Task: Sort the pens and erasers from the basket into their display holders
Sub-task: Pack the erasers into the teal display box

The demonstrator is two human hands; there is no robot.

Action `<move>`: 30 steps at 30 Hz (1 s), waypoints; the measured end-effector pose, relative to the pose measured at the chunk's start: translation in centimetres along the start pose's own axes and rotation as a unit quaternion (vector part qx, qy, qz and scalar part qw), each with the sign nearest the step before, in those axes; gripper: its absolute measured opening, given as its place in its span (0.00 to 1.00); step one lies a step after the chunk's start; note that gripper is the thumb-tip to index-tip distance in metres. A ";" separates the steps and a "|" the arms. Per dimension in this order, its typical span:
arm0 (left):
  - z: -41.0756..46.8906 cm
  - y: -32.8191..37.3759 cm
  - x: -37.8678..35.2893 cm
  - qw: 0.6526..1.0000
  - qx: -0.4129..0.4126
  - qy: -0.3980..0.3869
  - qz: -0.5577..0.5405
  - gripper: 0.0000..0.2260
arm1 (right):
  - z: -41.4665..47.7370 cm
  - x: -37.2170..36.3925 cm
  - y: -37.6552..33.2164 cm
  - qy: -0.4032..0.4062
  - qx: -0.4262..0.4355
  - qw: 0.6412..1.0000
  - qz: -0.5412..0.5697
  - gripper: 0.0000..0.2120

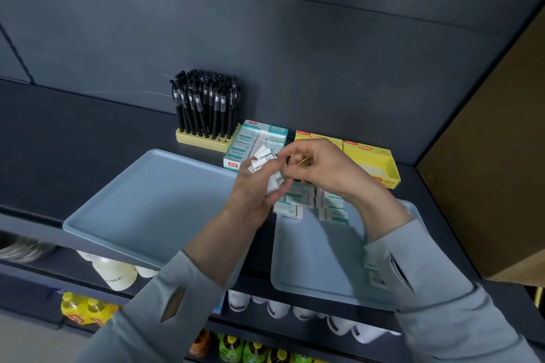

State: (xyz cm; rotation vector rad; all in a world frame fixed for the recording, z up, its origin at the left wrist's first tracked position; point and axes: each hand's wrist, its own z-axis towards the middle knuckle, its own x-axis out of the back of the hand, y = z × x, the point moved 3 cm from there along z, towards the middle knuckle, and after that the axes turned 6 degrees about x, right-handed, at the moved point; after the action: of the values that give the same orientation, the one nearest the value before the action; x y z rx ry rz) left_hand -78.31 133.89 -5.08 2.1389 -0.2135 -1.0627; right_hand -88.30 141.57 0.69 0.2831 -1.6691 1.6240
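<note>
Left hand [253, 186] hides its erasers [261, 158]; print blurred.

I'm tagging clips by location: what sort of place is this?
Probably a shop aisle: dark shelving holds a pen display block, open eraser boxes, and bottled drinks on lower shelves.

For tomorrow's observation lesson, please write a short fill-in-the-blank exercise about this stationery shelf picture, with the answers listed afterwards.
1. The black pens stand upright in a ____ holder.
2. The left hand holds several small white ____.
3. More erasers lie on the ____ of the two trays.
4. The display boxes behind the right hand are ____.

Answers: wooden; erasers; right; yellow
</note>
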 end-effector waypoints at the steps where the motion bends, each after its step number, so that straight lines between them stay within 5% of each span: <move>1: 0.2 0.5 0.4 1.000 0.000 -0.009 0.009 0.20 | 0.7 -0.4 0.1 0.002 -0.007 1.000 0.012 0.11; 16: 4.7 9.1 5.6 0.990 0.060 -0.095 0.081 0.17 | 8.7 -5.4 -0.8 0.073 -0.074 0.992 0.078 0.08; 23: 6.1 9.4 6.1 0.995 0.095 -0.040 0.009 0.10 | 9.6 -4.5 -0.1 0.163 -0.088 0.970 0.160 0.03; 26: 6.5 9.8 6.6 0.996 0.089 -0.002 -0.005 0.11 | 9.9 -2.0 1.8 0.219 -0.103 0.968 0.069 0.10; 30: 6.5 10.1 7.1 0.996 0.076 0.017 0.030 0.15 | 11.1 -2.1 4.1 0.075 -0.132 0.980 -0.132 0.11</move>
State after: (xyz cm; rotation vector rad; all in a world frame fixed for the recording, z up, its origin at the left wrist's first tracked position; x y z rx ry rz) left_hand -76.94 119.96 -5.28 2.2699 -0.3505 -1.0041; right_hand -93.58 131.26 -2.44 0.2310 -1.6329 1.1846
